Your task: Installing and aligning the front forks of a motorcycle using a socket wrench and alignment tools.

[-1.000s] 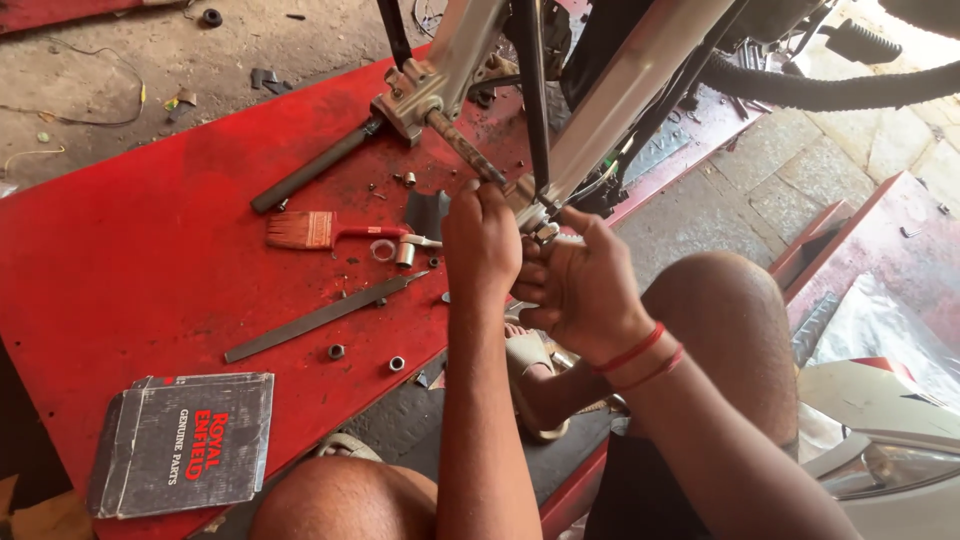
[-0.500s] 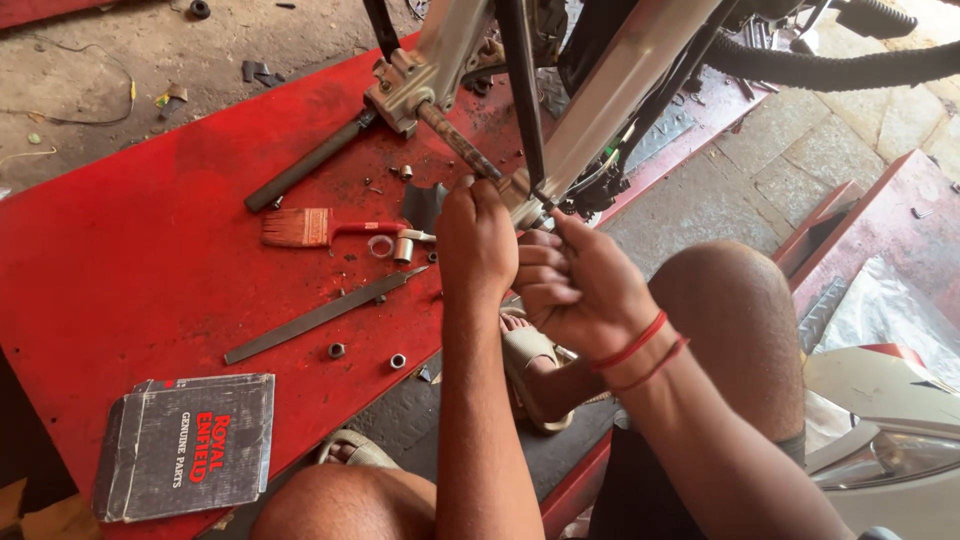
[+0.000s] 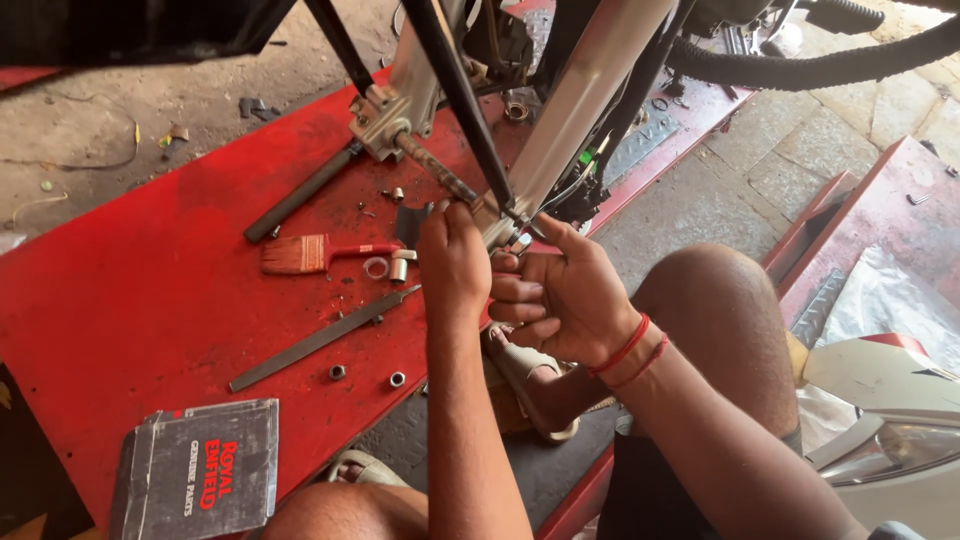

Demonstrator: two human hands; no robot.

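Red metal platform (image 3: 120, 300) on concrete floor (image 3: 100, 110) | both hands' fingers closed on fork leg (image 3: 590, 95) end

One package: flat rectangular box (image 3: 195, 470), grey-black with worn edges, red and white print on its face, lying tilted at the lower-left corner of the red platform (image 3: 120, 310), well apart from both hands. Partly cut off by the bottom edge. No screens or signs seen.

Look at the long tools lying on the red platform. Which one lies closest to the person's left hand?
The flat grey file: its tip ends just left of the left hand. The dark rod and the brush lie farther off.
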